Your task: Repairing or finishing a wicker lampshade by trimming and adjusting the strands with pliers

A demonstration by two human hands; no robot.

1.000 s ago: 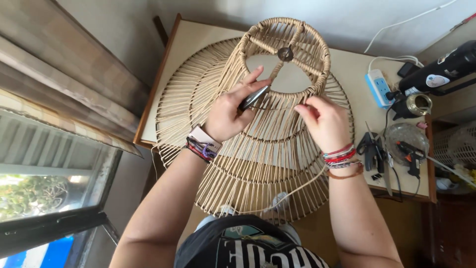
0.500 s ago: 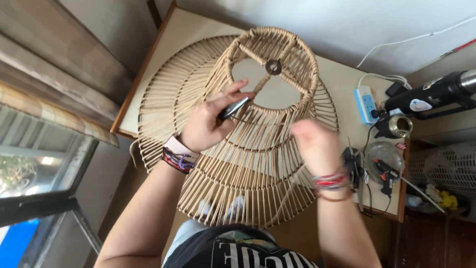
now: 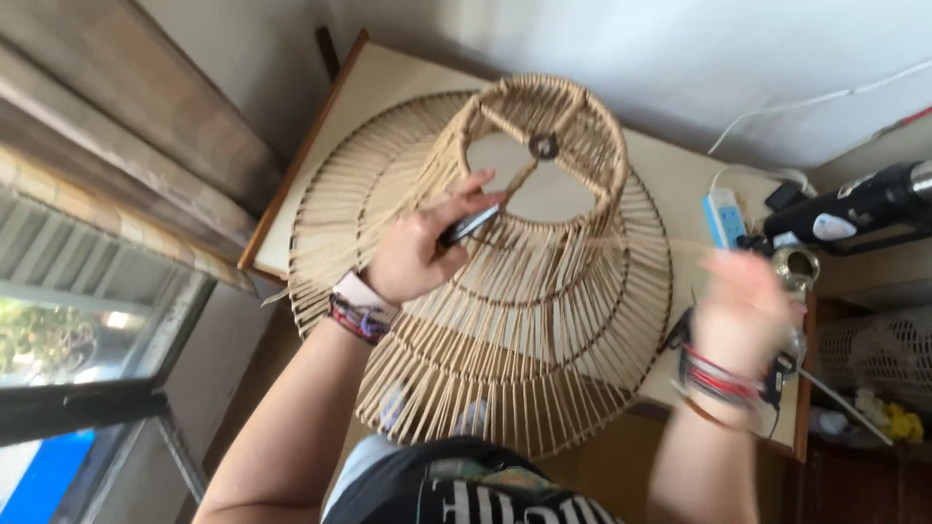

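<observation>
L grip (image 3: 413,254) w/ dark tool (image 3: 469,224), lampshade (image 3: 544,320)

A pale wooden-edged table (image 3: 383,87) carries the woven lampshade (image 3: 544,320), a power strip (image 3: 723,215) and tools (image 3: 782,364) near its right edge.

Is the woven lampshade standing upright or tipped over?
Upright: the woven lampshade has its narrow ring on top and its wide rim down, over the table.

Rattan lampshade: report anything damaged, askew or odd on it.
No damage shows on the rattan lampshade: its ribs run evenly. It lies tipped on the table, top ring toward the wall. The right hand is too blurred to judge.
</observation>
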